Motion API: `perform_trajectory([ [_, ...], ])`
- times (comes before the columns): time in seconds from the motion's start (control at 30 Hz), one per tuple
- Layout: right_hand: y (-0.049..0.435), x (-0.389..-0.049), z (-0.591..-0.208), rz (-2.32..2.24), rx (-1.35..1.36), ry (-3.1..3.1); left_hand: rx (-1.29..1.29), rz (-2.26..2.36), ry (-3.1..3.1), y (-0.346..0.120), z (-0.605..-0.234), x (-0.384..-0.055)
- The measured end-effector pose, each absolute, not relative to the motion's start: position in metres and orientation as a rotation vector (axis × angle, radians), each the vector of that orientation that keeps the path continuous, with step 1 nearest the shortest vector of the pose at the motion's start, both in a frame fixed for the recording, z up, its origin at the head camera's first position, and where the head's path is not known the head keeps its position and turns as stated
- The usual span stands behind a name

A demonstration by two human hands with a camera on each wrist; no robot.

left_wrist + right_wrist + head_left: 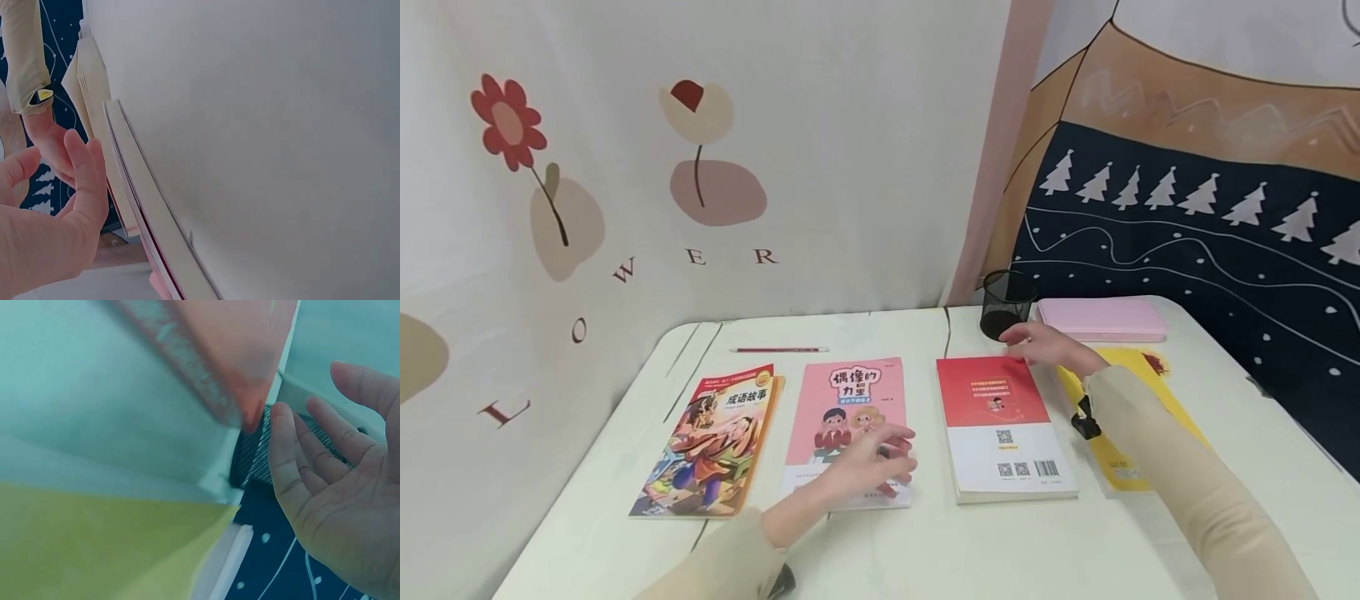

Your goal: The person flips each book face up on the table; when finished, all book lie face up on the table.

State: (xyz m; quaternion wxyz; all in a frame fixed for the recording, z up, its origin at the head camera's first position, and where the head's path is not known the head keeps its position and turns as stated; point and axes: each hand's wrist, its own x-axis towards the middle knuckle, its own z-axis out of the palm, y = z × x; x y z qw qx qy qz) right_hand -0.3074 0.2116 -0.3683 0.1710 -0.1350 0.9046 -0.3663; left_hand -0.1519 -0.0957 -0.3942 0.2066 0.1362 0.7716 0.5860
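l. sleeve [722,560], cream-coloured, is slanting up from the bottom edge of the head view toward the l. hand [871,462]. this hand is hovering over the lower r. part of the pink bk. [842,417], fingers pointing r. & loosely bent, thumb standing apart from them; it is holding nothing, & the l. wrist view is showing a clear gap btwn thumb & fingertips. r. sleeve [1202,500] is running diagonally across the yellow folder [1108,457] to the r. hand [1054,343], which is hanging near the upper r. corner of the red-and-white bk. [1006,433]. its fingers are pointing l., slightly curved, thumb spread well off; it too is gripping nothing. whether fingertips are touching that corner, the head view is not showing; in the r. wrist view the hand is appearing just beside it. both bks. are lying flat on the pale table [880,554], side by side & apart, pink one l. further l., an illustrated bk. [711,450] is lying slightly askew. toward the back, a pencil [781,350] is lying crosswise, a black mesh cup [1003,321] is standing just past the r. hand, & a pink case [1103,318] is lying beside the cup.
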Motion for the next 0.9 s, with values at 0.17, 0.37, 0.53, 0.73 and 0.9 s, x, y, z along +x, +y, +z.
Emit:
perform_trajectory([
  [0.17, 0.221, -0.306, -0.372, -1.022, -0.333, 2.563, 0.299, 1.660, 2.076, -0.084, -0.393, -0.150],
  [0.37, 0.228, -0.307, -0.375, -0.988, -0.333, 2.545, 0.234, 1.715, 1.988, -0.070, -0.395, -0.150],
  [0.53, 0.232, -0.309, -0.381, -0.988, -0.329, 2.484, 0.125, 1.733, 1.896, -0.060, -0.396, -0.149],
  [0.73, 0.231, -0.307, -0.381, -1.006, -0.311, 2.425, 0.058, 1.770, 1.823, -0.050, -0.395, -0.146],
  [0.9, 0.234, -0.310, -0.382, -1.022, -0.350, 2.390, 0.048, 1.815, 1.767, -0.048, -0.396, -0.145],
])
